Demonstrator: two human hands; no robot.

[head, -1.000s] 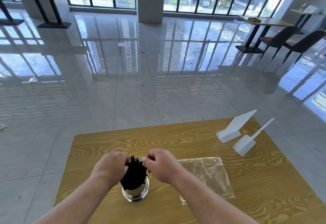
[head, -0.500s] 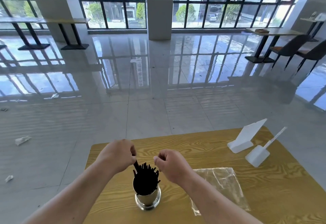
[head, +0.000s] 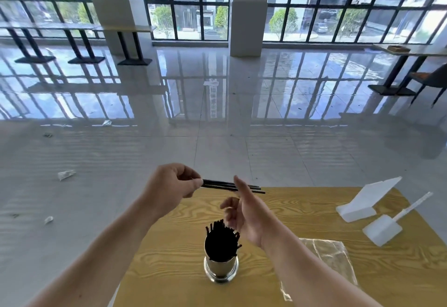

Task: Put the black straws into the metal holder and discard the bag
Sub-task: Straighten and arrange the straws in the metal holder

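A shiny metal holder (head: 221, 270) stands upright on the wooden table (head: 302, 205), packed with black straws (head: 221, 240). My left hand (head: 173, 185) is raised above and left of it, pinching a few black straws (head: 217, 184) that point level to the right. My right hand (head: 244, 212) hovers just above and right of the holder, fingers loosely spread and thumb up, crossing in front of the held straws without gripping them. The clear plastic bag (head: 326, 256) lies flat on the table to the right, partly hidden by my right forearm.
Two white plastic items sit at the table's far right: a slanted stand (head: 365, 201) and a scoop with a long handle (head: 387, 226). Bits of litter (head: 65, 174) lie on the glossy tiled floor to the left. Other tables and chairs stand far off.
My left hand has lifted a few straws up out of the holder and turned them level. My right hand opened and rose beside them. The camera tilted up.
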